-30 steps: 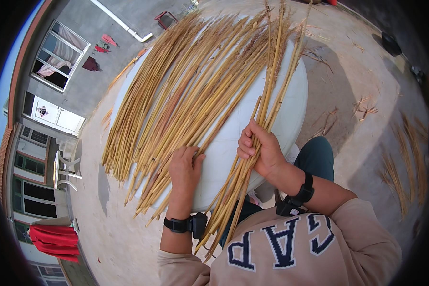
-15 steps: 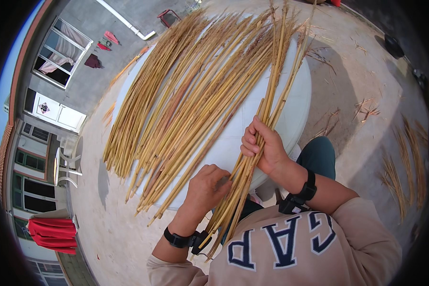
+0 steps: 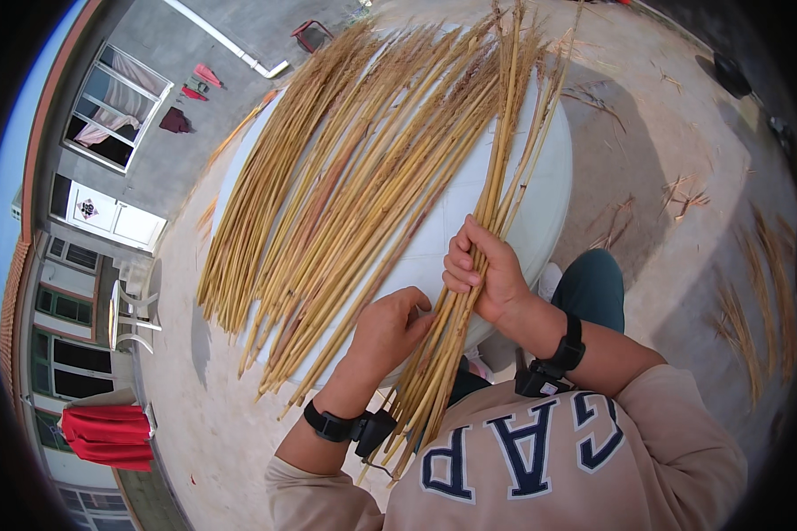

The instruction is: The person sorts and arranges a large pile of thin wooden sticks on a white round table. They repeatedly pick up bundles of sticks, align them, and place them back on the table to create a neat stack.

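My right hand [image 3: 487,270] is wrapped round a loose bundle of dry reed stalks [image 3: 456,323], about a third of the way up from their cut ends. The bundle slants from my lap up over the table's right side, feathery tops pointing away. Beside its lower part my left hand [image 3: 390,329] is curled, thumb and fingertips against the stalks; part of those fingers is hidden. More long yellow-brown stalks [image 3: 328,221] lie spread in a thick layer across the round white table [image 3: 540,190], their cut ends towards me.
At the right, more stalks [image 3: 762,301] lie on the concrete floor, with scattered dry scraps [image 3: 682,199] farther off. White chairs [image 3: 133,319] stand by the building at the left, near a hanging red garment [image 3: 106,435]. Both my wrists wear black straps with small boxes.
The lower ends of the held bundle have fanned out wider. My left hand has shifted slightly up and right along it. My right hand keeps its grip.
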`<state>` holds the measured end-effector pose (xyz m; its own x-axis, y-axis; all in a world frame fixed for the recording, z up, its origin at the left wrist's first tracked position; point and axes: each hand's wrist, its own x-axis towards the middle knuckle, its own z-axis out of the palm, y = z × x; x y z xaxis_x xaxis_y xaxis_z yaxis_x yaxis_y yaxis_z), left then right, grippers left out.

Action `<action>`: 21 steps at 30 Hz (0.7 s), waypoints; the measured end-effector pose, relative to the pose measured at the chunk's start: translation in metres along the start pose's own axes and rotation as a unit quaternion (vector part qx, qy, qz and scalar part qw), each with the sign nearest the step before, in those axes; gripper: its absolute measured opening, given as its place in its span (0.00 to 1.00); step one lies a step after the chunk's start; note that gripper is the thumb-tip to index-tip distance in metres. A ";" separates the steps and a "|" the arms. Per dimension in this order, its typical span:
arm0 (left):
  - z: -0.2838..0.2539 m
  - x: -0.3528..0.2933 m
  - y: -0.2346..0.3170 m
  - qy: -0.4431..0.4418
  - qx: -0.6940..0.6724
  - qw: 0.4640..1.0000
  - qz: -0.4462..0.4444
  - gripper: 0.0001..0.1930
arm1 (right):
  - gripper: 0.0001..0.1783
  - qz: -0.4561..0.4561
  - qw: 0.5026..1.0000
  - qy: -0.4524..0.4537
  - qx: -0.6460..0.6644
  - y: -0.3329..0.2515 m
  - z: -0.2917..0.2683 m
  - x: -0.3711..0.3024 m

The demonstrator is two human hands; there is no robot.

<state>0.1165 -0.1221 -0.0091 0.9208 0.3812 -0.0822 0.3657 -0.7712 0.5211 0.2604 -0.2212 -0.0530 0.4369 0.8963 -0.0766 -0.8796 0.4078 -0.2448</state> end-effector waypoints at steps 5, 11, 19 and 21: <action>0.000 0.001 0.002 -0.001 -0.020 0.999 -0.035 0.08 | 0.16 0.001 1.000 -0.001 0.002 0.000 0.001 -0.001; -0.007 0.010 -0.008 0.040 0.028 0.997 -0.057 0.09 | 0.16 -0.001 1.000 0.010 0.014 -0.001 0.001 -0.002; -0.015 0.012 -0.025 0.100 0.114 0.987 -0.057 0.07 | 0.18 -0.005 0.999 -0.021 0.027 -0.003 0.001 -0.007; -0.016 0.012 -0.030 0.118 0.139 0.982 -0.039 0.07 | 0.18 -0.003 0.999 -0.034 0.032 -0.004 0.001 -0.008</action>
<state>0.1149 -0.0863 -0.0118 0.8430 0.5279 0.1039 0.4877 -0.8313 0.2666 0.2603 -0.2297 -0.0508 0.4301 0.9027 -0.0087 -0.8884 0.4215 -0.1821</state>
